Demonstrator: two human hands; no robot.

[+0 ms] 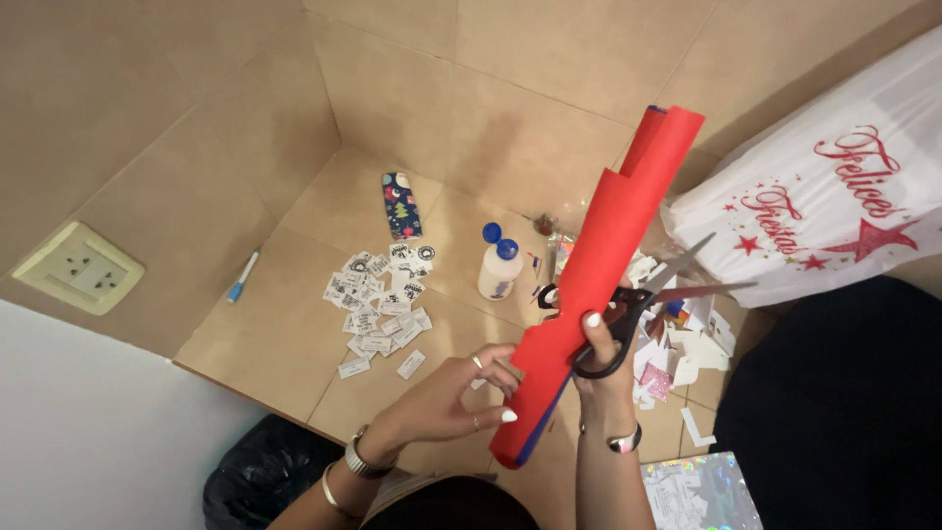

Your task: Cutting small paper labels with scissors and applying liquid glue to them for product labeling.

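We see a long roll of red paper with a blue sheet inside it (599, 275), held slanted above the tan tiled floor (294, 324). Our left hand (453, 397) pinches its lower part, fingers lightly curled around the edge. Our right hand (603, 368) grips black-handled scissors (638, 299) with fingers closed through the loops, blades parted beside the roll. Beyond lie small printed paper cutouts (378, 304), a white glue bottle with a blue cap (498, 265), a blue marker (241, 277), and a white plastic bag with red stars (824, 196).
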